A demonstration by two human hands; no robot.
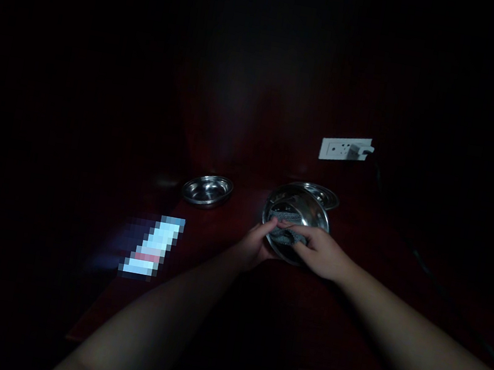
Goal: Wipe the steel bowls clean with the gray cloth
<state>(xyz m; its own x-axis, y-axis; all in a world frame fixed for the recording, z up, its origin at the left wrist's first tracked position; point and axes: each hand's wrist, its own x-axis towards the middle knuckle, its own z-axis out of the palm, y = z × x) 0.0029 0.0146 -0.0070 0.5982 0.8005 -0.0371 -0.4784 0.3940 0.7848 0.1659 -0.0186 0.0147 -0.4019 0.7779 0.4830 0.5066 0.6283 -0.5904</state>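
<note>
A shiny metal bowl (316, 213) is tilted with its inside toward me. My left hand (258, 244) grips its lower left rim, thumb over the edge and fingers underneath. Inside the bowl lies a grey patterned cloth (284, 235). My right hand (319, 249) is closed on this cloth and presses it against the bowl's inner surface. Just behind the bowl, a flat round metal plate or lid (328, 196) is partly hidden. Some fingertips are covered by the cloth and the bowl.
A shallow metal dish (207, 192) stands left on the dark red table (211, 332). Nearer is a bright, pixelated screen-like rectangle (154, 248). On the wall, a white socket panel (344, 149) holds a plug with a cable running down right. The surroundings are very dark.
</note>
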